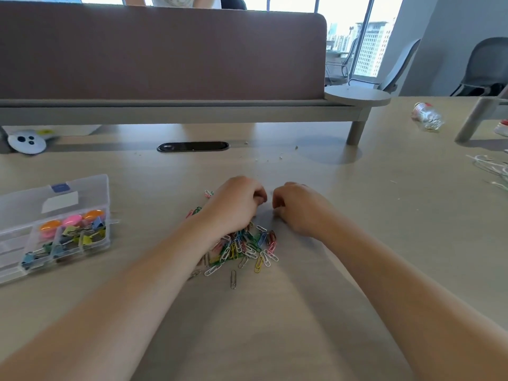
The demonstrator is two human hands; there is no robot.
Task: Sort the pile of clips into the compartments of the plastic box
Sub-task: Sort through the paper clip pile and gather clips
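Mid-desk (275, 320), nearest the front edge, the pile of paper clips (244, 250) lies loose, mixed colours. L wrist lies over the pile's left part. Just past it, L hand (233, 204) and R hand (298, 209) sit close together but not touching, fingers curled under; can't tell if either pinches a clip. By the left edge, plastic box (13, 251) w/ binder clips (68, 239) and round coloured discs (72, 220) in separate compartments. Further back: cable slot (192, 146), divider panel (165, 53). Clear bottle (427, 116) at far right.

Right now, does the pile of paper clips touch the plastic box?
Apart. The head view shows bare table between the pile of paper clips and the plastic box.
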